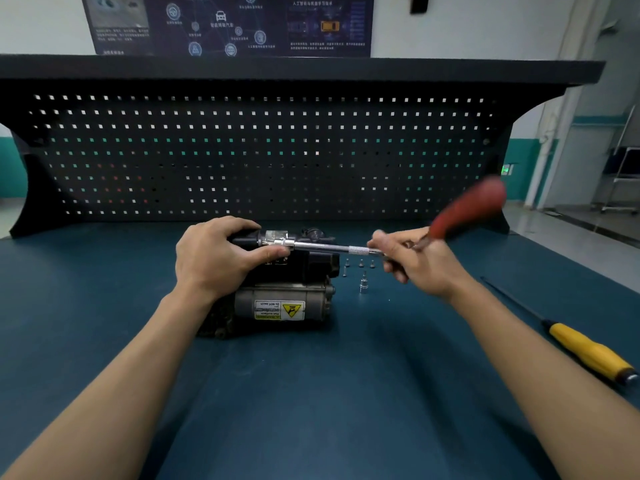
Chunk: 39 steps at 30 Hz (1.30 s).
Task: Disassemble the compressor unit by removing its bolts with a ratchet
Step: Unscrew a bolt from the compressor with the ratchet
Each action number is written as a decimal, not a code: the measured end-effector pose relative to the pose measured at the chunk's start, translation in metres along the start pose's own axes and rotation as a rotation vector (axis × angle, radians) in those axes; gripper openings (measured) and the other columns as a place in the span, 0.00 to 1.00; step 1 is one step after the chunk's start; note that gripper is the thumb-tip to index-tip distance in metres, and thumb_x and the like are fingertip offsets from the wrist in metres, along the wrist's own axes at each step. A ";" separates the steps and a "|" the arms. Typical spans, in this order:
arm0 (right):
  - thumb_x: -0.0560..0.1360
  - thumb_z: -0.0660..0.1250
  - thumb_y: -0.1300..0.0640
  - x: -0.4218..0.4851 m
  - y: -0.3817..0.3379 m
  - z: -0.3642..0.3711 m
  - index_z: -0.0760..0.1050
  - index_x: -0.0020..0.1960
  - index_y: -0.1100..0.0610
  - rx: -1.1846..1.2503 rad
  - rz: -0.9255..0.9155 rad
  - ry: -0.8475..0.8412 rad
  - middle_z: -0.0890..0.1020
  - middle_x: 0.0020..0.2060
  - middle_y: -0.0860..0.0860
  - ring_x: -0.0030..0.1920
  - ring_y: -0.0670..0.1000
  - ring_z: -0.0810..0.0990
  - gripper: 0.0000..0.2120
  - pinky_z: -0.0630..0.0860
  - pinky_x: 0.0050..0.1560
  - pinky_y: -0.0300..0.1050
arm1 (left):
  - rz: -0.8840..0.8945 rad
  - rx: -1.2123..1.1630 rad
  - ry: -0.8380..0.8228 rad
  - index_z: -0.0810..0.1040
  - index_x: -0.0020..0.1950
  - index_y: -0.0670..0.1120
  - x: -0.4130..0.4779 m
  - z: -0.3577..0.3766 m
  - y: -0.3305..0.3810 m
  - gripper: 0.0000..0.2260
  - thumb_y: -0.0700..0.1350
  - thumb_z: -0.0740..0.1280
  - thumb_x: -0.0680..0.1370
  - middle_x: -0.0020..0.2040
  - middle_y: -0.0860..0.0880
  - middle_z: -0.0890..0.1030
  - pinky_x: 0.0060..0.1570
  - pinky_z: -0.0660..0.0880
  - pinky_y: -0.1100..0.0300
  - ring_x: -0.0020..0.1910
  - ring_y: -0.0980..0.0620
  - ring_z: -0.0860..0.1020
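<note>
Bench mat [311, 393]: compressor [277, 303] sat close before pegboard [263, 150] at 12 o'clock; left hand [211, 258] gripped its top, right hand [419, 265] curled round ratchet [332, 248].

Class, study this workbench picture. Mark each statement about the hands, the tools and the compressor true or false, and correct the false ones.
1. The left hand holds the ratchet by its head end on top of the compressor. True.
2. The ratchet has a yellow handle. False: its handle is red; the yellow one belongs to the screwdriver lying on the table.
3. Loose bolts lie on the table to the right of the compressor. True.
4. The right hand is empty. False: the right hand grips the ratchet near the handle.
</note>
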State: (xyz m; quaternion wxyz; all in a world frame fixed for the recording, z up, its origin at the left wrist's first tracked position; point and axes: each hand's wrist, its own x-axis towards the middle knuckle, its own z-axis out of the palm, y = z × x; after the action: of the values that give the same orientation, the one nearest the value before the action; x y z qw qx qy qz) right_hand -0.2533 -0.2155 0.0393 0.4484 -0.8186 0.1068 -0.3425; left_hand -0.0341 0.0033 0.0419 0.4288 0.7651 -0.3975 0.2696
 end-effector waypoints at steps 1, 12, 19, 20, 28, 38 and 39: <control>0.70 0.67 0.28 0.000 -0.003 0.000 0.85 0.45 0.56 0.062 0.078 0.008 0.79 0.27 0.50 0.25 0.48 0.72 0.31 0.69 0.26 0.37 | 0.001 -0.001 -0.002 0.84 0.48 0.58 0.000 0.000 0.000 0.37 0.84 0.61 0.56 0.42 0.63 0.82 0.42 0.70 0.61 0.45 0.60 0.79; 0.74 0.58 0.25 0.001 -0.014 0.002 0.79 0.46 0.60 0.474 0.682 -0.159 0.67 0.23 0.50 0.19 0.45 0.57 0.36 0.54 0.23 0.38 | 0.021 0.006 0.005 0.83 0.49 0.59 0.000 0.000 -0.001 0.37 0.84 0.61 0.56 0.43 0.63 0.82 0.43 0.72 0.59 0.45 0.60 0.79; 0.80 0.59 0.36 0.003 -0.016 -0.003 0.83 0.47 0.57 0.719 0.737 -0.216 0.61 0.18 0.44 0.16 0.42 0.55 0.26 0.55 0.19 0.37 | 0.010 -0.004 0.007 0.83 0.49 0.59 0.000 -0.001 -0.001 0.36 0.84 0.61 0.57 0.38 0.68 0.78 0.41 0.68 0.67 0.43 0.64 0.77; 0.80 0.60 0.38 0.003 -0.015 -0.004 0.82 0.44 0.59 0.701 0.741 -0.214 0.61 0.18 0.44 0.16 0.42 0.55 0.26 0.54 0.19 0.36 | 0.011 0.000 0.006 0.83 0.49 0.59 0.000 0.000 -0.001 0.36 0.84 0.61 0.56 0.39 0.67 0.78 0.41 0.69 0.65 0.44 0.63 0.77; 0.65 0.76 0.42 0.000 -0.008 -0.005 0.79 0.42 0.52 0.397 0.490 -0.181 0.71 0.25 0.50 0.22 0.45 0.62 0.16 0.56 0.26 0.38 | 0.031 0.033 0.001 0.83 0.50 0.59 -0.001 0.000 -0.002 0.35 0.82 0.63 0.56 0.44 0.64 0.82 0.45 0.70 0.60 0.46 0.61 0.78; 0.69 0.79 0.64 0.001 0.004 0.002 0.85 0.49 0.58 -0.265 -0.491 0.173 0.81 0.37 0.45 0.39 0.38 0.79 0.10 0.72 0.44 0.29 | 0.021 0.005 -0.016 0.83 0.50 0.58 -0.002 -0.002 -0.001 0.34 0.81 0.63 0.60 0.43 0.63 0.82 0.45 0.70 0.60 0.47 0.61 0.79; 0.69 0.79 0.66 0.002 0.007 0.002 0.85 0.51 0.61 -0.332 -0.562 0.201 0.80 0.38 0.46 0.40 0.37 0.78 0.11 0.72 0.45 0.28 | 0.015 0.002 -0.013 0.83 0.50 0.57 -0.003 -0.002 0.000 0.34 0.82 0.62 0.60 0.43 0.64 0.82 0.44 0.70 0.60 0.47 0.61 0.79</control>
State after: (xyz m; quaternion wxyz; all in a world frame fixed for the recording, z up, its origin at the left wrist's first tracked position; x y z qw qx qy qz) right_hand -0.2500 -0.2192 0.0341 0.1841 -0.8400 -0.0250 -0.5098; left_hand -0.0354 0.0060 0.0407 0.4233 0.7644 -0.4057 0.2683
